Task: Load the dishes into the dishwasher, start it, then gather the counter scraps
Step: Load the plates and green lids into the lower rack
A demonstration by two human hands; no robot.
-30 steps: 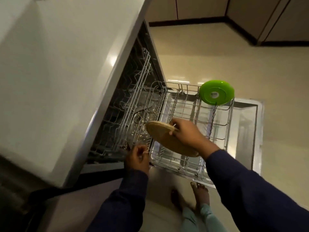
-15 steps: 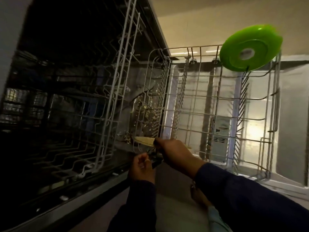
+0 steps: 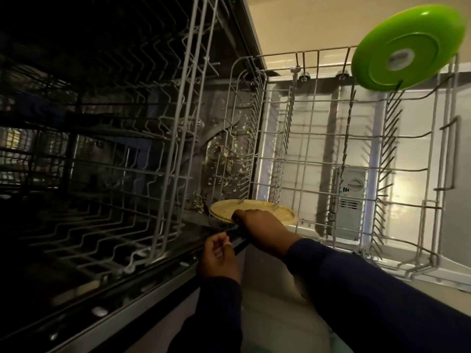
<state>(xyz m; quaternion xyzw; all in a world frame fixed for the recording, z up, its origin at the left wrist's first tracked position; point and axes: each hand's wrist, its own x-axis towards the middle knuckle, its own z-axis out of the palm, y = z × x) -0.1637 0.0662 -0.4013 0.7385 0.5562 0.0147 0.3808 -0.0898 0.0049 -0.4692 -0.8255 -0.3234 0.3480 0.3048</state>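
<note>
- Wooden plate [image 3: 257, 211], round, flat and pale tan with a raised rim, lies nearly level at the near left corner of the pulled-out lower rack [image 3: 316, 149], its far edge among the rack's wires.
- Its upper face looks matt and slightly mottled; the near part of it is hidden under the hand that holds it.
- Right hand [image 3: 262, 230] grips the near rim of the wooden plate, fingers curled over the edge from above, with a dark blue sleeve [image 3: 369, 289] running back to the lower right.
- Left hand [image 3: 219, 256] sits just below and to the left of the plate, apart from it, by the dark lower edge of the dishwasher opening; its fingers are loosely curled, and whether they pinch anything I cannot tell.
- Green plate [image 3: 407, 47], bright and glossy with a pale centre, stands tilted at the far right corner of the same rack, well apart from both hands.
- Upper rack [image 3: 178, 123] of white wire sits inside the dark dishwasher tub on the left.
- Pale scraps [image 3: 229, 159] are scattered on the tub floor behind the wooden plate.
- Open dishwasher door [image 3: 407, 200] lies under the lower rack, with its detergent compartment [image 3: 350, 192] showing through the wires.
</note>
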